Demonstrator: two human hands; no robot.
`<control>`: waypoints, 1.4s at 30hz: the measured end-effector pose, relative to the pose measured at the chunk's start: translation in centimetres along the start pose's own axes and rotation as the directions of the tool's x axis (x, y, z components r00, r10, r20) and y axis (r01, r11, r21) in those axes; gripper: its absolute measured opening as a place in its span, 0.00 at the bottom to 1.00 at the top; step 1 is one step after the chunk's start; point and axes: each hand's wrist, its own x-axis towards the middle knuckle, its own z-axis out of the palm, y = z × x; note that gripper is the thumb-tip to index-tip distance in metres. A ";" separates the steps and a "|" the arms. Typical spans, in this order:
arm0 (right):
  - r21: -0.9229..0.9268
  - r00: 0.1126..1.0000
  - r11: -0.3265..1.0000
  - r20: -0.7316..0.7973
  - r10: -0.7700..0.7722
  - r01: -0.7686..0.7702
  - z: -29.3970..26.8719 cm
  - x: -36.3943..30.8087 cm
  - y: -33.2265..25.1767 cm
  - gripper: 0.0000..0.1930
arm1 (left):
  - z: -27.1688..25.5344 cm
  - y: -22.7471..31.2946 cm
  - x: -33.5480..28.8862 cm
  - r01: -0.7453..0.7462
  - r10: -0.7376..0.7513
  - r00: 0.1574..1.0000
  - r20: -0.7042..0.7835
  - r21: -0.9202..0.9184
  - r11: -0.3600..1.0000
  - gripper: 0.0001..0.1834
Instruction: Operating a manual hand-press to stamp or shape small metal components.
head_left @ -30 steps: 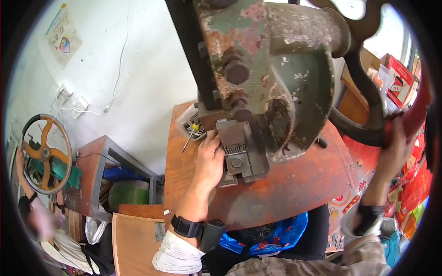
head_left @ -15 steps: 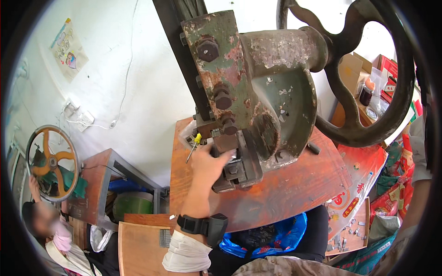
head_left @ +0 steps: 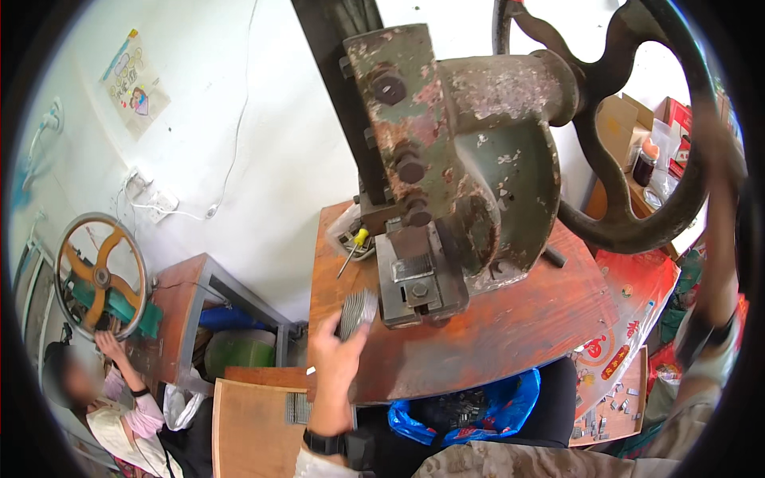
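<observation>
My left hand (head_left: pixel 333 354) is closed around a stack of thin grey metal pieces (head_left: pixel 356 313), just left of the press's die block (head_left: pixel 420 293) and over the table's left side. A flat, ribbed metal piece (head_left: pixel 413 268) lies on the die, below the ram of the worn green press (head_left: pixel 406 119). My right hand (head_left: pixel 719 151), smeared by motion, is at the right rim of the large dark handwheel (head_left: pixel 629 237); its fingers cannot be made out.
A yellow-handled screwdriver (head_left: pixel 361 237) leans on a plastic tub (head_left: pixel 339 229). Below the reddish table (head_left: pixel 510 334) are a blue bag (head_left: pixel 522 402) of metal bits and a wooden tray (head_left: pixel 247 422). At left, a co-worker's hand (head_left: pixel 110 345) touches another handwheel (head_left: pixel 102 276).
My left hand has drawn back from the die toward the near left, and the metal stack in it now shows. My right hand has come into view at the wheel rim. The view has shifted slightly.
</observation>
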 end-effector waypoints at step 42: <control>0.554 0.741 0.514 0.604 0.293 -0.655 15.9 -21.3 -15.7 0.18 | 0.8 0.7 -9.2 0.576 -0.192 0.810 0.554 -0.813 0.086 0.31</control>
